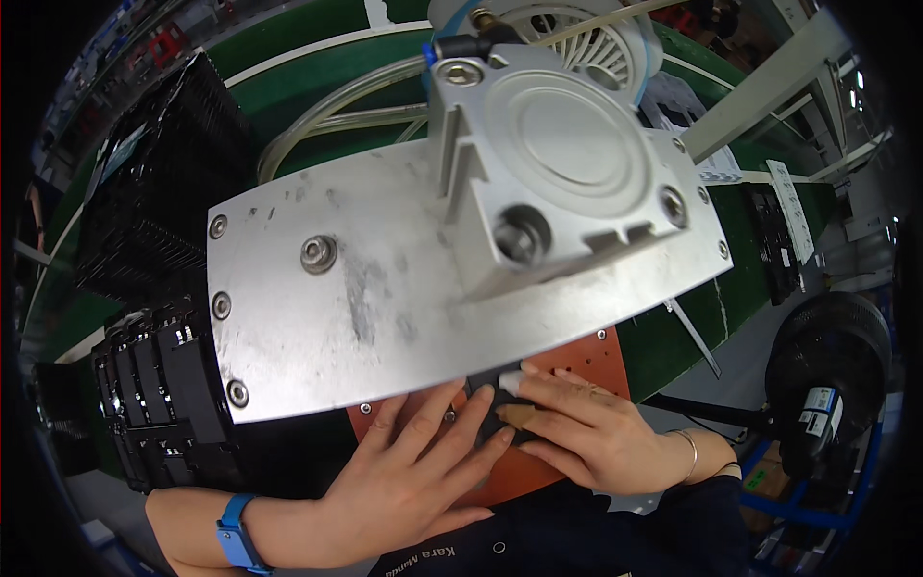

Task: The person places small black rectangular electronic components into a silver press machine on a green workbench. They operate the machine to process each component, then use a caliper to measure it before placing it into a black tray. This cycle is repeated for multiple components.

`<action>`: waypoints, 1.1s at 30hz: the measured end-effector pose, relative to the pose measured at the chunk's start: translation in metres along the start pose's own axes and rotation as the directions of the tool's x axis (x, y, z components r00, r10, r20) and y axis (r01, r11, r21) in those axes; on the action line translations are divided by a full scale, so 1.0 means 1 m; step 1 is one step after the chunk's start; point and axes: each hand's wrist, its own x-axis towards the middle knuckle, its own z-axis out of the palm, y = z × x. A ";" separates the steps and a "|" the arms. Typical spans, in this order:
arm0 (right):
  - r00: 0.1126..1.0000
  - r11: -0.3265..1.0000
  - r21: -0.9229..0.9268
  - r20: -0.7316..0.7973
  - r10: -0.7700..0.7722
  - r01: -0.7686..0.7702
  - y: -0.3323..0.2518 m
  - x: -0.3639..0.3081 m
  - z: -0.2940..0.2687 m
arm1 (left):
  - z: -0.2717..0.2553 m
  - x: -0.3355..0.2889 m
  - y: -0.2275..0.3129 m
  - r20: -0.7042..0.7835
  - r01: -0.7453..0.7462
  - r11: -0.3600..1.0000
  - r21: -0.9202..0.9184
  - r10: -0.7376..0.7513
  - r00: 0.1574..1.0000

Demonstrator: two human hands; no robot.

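A flat black part [491,432] lies on the orange base plate [524,478], under the front edge of the silver press plate [279,351]. My left hand [409,486] rests palm down with its fingers spread, their tips at the part's left side. From the right, my right hand [606,438] grips the part's edge, wearing a white and a tan finger cover on two fingertips. The press plate hides the far end of the part and some of my fingertips. A blue band [236,535] is around my left wrist.
A silver air cylinder [567,144] with clear hoses stands on the press plate. Stacked black trays [159,178] and black parts [159,394] are on the left. A black round-headed device [832,346] on an arm is at right; a white fan [577,43] stands behind.
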 end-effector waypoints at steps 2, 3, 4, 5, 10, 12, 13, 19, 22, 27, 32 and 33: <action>0.996 0.933 0.355 0.079 0.034 -0.060 -0.011 0.001 -0.009 | 0.001 -0.002 0.001 -0.006 0.007 1.000 0.004 -0.007 1.000; 0.992 0.851 0.516 0.123 0.039 -0.098 -0.014 0.002 -0.012 | 0.001 -0.003 0.001 -0.009 0.010 1.000 0.005 -0.010 1.000; 0.968 0.700 0.674 0.227 0.106 -0.234 -0.012 0.000 -0.016 | -0.001 -0.004 0.001 -0.018 0.001 1.000 0.019 0.000 1.000; 0.921 0.343 0.876 0.236 0.311 -0.340 -0.019 -0.001 -0.013 | 0.001 -0.004 0.001 -0.035 -0.025 0.999 0.036 0.026 0.999; 0.839 0.319 0.871 0.169 0.518 -0.373 -0.005 0.012 -0.013 | 0.006 -0.005 0.006 -0.172 -0.196 0.972 0.132 0.218 0.961; 0.842 0.461 0.793 0.116 0.527 -0.398 0.002 0.017 -0.005 | 0.003 -0.003 0.010 -0.269 -0.277 0.953 0.127 0.302 0.915; 0.846 0.459 0.798 0.114 0.520 -0.390 0.005 0.016 -0.003 | 0.002 -0.006 0.011 -0.295 -0.279 0.955 0.096 0.295 0.909; 0.881 0.424 0.888 -0.048 0.471 -0.178 0.010 -0.010 0.003 | 0.000 -0.008 0.007 -0.368 -0.189 0.881 -0.435 0.018 0.930; 0.890 0.496 0.868 -0.206 0.408 -0.027 0.000 -0.016 0.003 | -0.021 -0.008 0.011 0.156 0.272 0.431 -0.860 -0.285 0.946; 0.723 0.858 -0.167 -0.475 -0.502 0.486 -0.018 -0.012 -0.004 | -0.014 -0.003 0.011 0.557 0.529 -0.209 -0.822 -0.107 0.824; 0.610 0.794 -0.385 -0.508 -0.608 0.471 -0.010 -0.012 0.005 | -0.001 -0.016 0.017 0.404 0.366 -0.182 -0.913 -0.261 0.877; 0.638 0.844 -0.388 -0.554 -0.535 0.371 0.003 -0.015 0.003 | 0.001 -0.019 0.015 0.347 0.304 -0.186 -0.934 -0.272 0.898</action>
